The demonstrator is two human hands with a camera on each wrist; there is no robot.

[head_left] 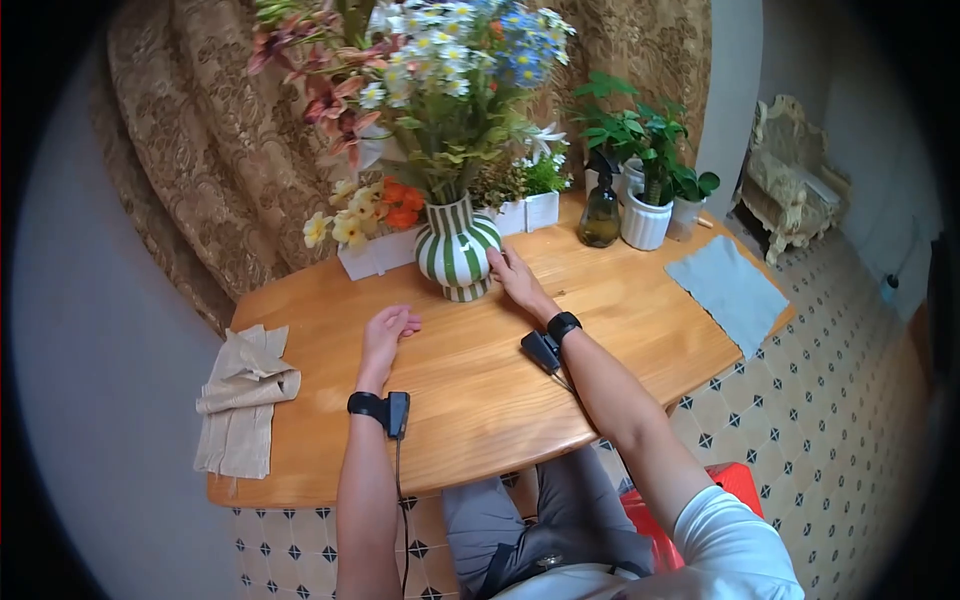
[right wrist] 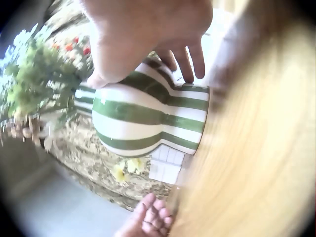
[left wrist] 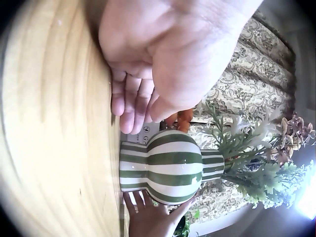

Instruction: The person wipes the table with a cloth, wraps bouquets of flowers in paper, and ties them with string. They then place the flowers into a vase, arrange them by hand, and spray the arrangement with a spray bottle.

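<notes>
A green-and-white striped vase stands upright on the wooden table, filled with a tall bouquet of flowers. My right hand lies against the vase's right side, its fingers extended along the belly and base in the right wrist view. My left hand is to the left and nearer to me, apart from the vase. Its fingers are loosely bent with nothing between them, low over the tabletop in the left wrist view.
White planter boxes with small flowers stand behind the vase. At the back right are a dark spray bottle and potted plants. A grey-blue cloth lies at the right edge, a crumpled beige cloth at the left.
</notes>
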